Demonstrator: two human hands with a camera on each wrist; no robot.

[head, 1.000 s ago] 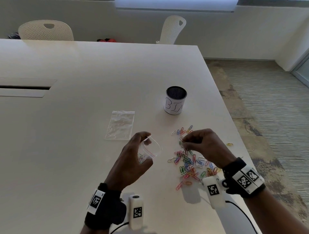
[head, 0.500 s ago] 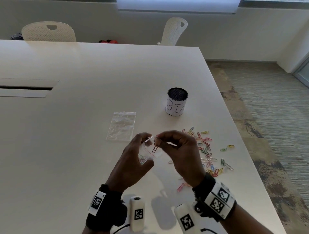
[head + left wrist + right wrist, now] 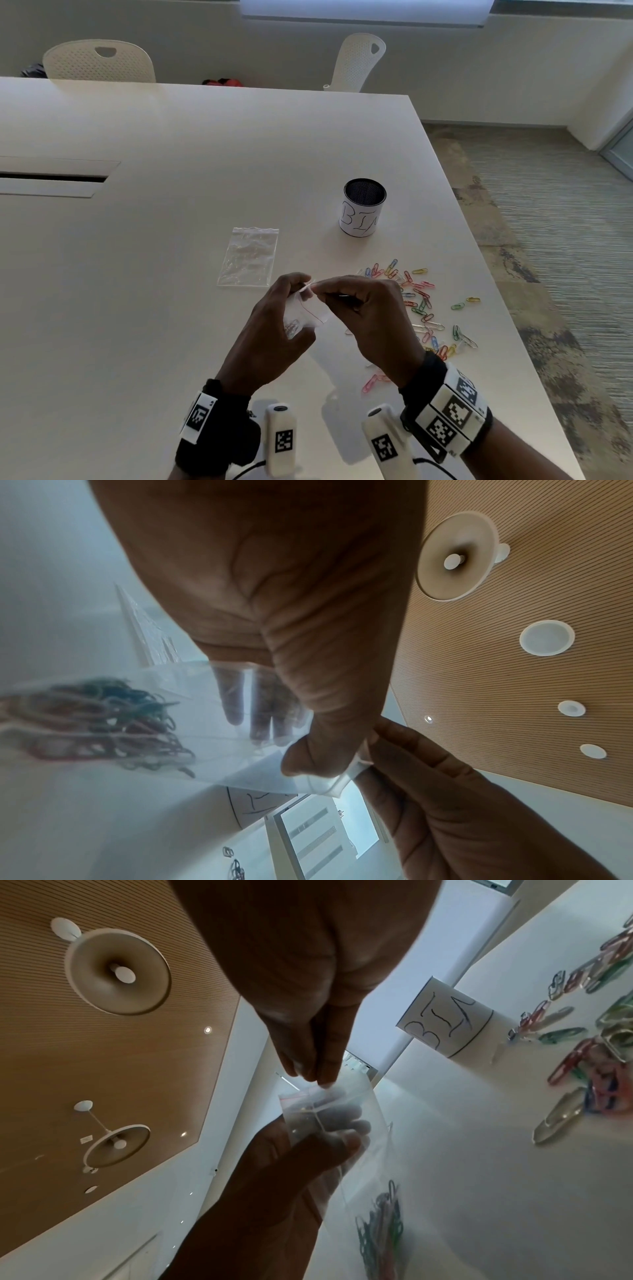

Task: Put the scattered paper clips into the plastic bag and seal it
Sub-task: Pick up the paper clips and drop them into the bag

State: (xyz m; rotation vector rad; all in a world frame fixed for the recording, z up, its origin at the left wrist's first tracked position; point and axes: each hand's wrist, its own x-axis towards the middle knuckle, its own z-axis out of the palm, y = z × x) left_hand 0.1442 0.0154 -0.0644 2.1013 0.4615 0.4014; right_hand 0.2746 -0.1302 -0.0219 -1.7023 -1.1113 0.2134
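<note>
Hands meet above the tabletop [image 3: 137, 308]: left hand [image 3: 270, 339] grips the plastic bag [image 3: 310, 310], right hand [image 3: 370, 318] fingertips pinched at its mouth, paper clips [image 3: 419, 301] scattered beside a cup [image 3: 363, 207] marked "BIN".

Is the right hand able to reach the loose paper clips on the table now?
Probably yes: the paper clips lie uncovered just beside the right hand, though its fingertips are now at the mouth of the bag.

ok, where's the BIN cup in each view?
Head: the BIN cup stands on the table, above and right of centre, beyond the loose paper clips.
Left wrist: only its lower edge with pen strokes shows, bottom centre.
Right wrist: upper right, lettering tilted.
Shared landmark: the held bag.
</note>
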